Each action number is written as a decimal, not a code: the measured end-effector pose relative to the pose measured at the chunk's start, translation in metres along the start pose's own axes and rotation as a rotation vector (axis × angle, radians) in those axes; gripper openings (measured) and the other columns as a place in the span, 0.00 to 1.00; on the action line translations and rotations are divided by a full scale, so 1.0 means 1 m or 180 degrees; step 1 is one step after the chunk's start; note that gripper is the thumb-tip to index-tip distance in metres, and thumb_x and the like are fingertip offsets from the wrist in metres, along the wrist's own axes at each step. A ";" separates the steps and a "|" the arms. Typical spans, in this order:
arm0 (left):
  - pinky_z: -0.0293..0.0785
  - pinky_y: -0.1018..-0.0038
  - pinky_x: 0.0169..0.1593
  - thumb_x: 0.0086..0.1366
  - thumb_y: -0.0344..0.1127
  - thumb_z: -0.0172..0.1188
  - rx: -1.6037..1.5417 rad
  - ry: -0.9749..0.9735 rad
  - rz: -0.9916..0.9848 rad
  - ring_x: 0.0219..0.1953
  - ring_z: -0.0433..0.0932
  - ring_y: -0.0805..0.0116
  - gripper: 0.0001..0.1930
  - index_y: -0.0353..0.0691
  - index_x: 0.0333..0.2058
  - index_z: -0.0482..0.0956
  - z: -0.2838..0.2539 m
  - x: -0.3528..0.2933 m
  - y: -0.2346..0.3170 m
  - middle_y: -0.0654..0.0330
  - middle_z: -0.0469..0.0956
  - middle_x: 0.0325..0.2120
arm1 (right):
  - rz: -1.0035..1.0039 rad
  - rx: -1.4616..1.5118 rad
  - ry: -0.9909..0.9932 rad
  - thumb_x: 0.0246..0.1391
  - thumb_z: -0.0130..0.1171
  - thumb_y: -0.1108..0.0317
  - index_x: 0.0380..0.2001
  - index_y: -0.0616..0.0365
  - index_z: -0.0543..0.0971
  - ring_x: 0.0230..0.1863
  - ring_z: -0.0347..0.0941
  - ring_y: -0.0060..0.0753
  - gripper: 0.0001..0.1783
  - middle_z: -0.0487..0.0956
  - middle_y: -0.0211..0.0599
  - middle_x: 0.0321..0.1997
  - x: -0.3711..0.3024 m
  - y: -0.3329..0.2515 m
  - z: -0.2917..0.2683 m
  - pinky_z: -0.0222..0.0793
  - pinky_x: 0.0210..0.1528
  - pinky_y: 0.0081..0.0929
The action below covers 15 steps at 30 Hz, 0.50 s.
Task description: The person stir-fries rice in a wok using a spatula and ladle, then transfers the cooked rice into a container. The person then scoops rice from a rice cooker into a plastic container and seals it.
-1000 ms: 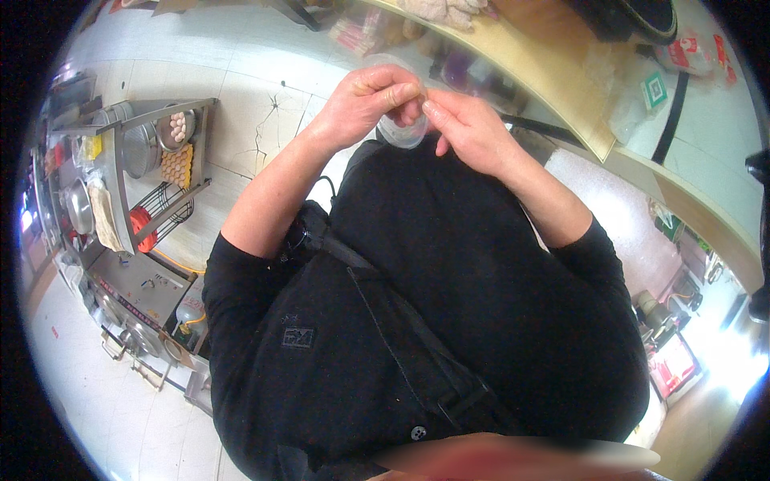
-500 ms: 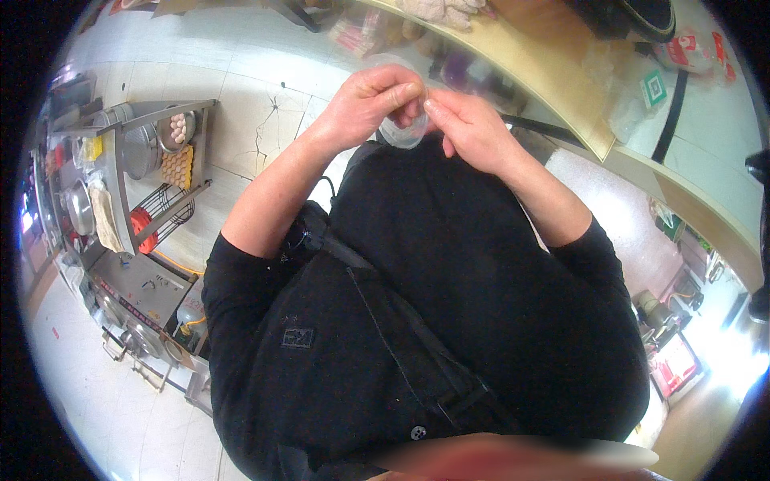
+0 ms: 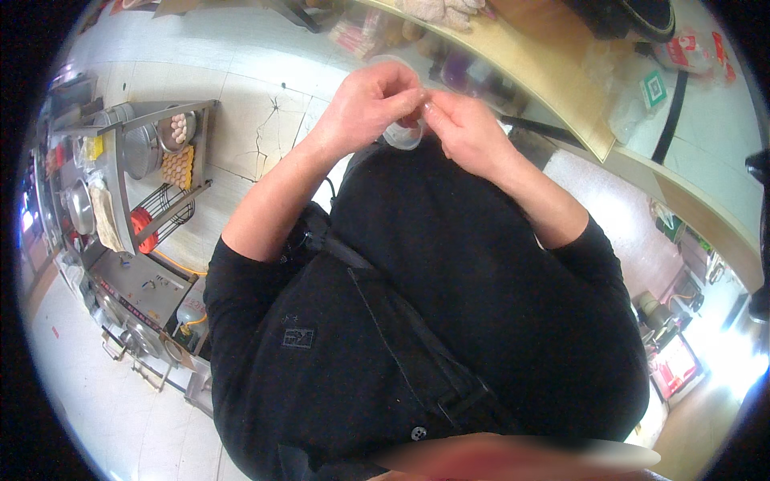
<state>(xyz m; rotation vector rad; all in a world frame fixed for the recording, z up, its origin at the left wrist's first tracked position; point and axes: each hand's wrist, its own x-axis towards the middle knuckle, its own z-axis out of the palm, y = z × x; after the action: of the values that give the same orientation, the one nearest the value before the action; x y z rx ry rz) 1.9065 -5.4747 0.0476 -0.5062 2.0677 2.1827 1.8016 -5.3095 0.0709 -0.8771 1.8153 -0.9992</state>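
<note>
Close together in front of my body, my left hand (image 3: 370, 106) and my right hand (image 3: 468, 131) meet at their fingertips. Thumb and index finger are pinched on both sides, and whatever lies between them is too small to make out. Below and behind the fingers is a clear round plastic container (image 3: 403, 138), its rim showing past my left hand. Something reddish shows near the container's opening, partly covered by my fingers. Whether either hand touches the container is hidden.
A yellowish table edge (image 3: 553, 108) curves close by my right hand, with a pale knitted glove (image 3: 445, 11) on top. To the left stands a metal rack (image 3: 120, 172) with a bowl of eggs (image 3: 178, 128) and an egg tray (image 3: 178, 167). Plastic packages (image 3: 694, 50) lie far right.
My right hand's fingers have straightened and turned up toward the left fingertips. My left hand has shifted slightly, uncovering something reddish beneath it.
</note>
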 end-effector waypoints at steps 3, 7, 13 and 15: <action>0.77 0.77 0.38 0.70 0.34 0.57 -0.0217 -0.0029 0.0044 0.31 0.79 0.74 0.10 0.31 0.38 0.77 0.000 -0.001 -0.001 0.61 0.80 0.29 | -0.0003 0.0012 0.0009 0.66 0.45 0.59 0.39 0.60 0.81 0.41 0.80 0.43 0.19 0.83 0.45 0.38 -0.002 0.000 -0.001 0.72 0.47 0.36; 0.76 0.77 0.40 0.72 0.34 0.56 -0.0424 -0.0154 0.0099 0.33 0.79 0.74 0.09 0.31 0.40 0.78 -0.001 -0.002 -0.008 0.61 0.80 0.29 | -0.0071 -0.0083 -0.0038 0.66 0.44 0.59 0.40 0.60 0.81 0.42 0.80 0.43 0.19 0.83 0.45 0.38 -0.002 0.003 -0.003 0.72 0.48 0.36; 0.76 0.76 0.42 0.72 0.33 0.54 -0.0300 -0.0301 0.0247 0.34 0.78 0.74 0.09 0.32 0.41 0.78 -0.002 -0.003 -0.014 0.62 0.80 0.30 | -0.0187 -0.0044 -0.0109 0.66 0.44 0.58 0.42 0.59 0.81 0.42 0.79 0.41 0.19 0.83 0.44 0.39 -0.003 0.010 -0.004 0.71 0.49 0.35; 0.76 0.76 0.42 0.72 0.33 0.54 -0.0235 -0.0290 0.0206 0.34 0.78 0.74 0.09 0.32 0.41 0.79 -0.001 -0.002 -0.014 0.62 0.80 0.30 | -0.0137 0.0035 -0.0152 0.67 0.44 0.58 0.43 0.59 0.81 0.41 0.79 0.39 0.20 0.83 0.43 0.39 -0.004 0.012 -0.007 0.72 0.47 0.35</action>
<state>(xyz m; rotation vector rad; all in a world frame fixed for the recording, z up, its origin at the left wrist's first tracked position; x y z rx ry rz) 1.9127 -5.4740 0.0353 -0.3435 1.9906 2.2797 1.7946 -5.2987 0.0638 -0.9293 1.7559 -1.0058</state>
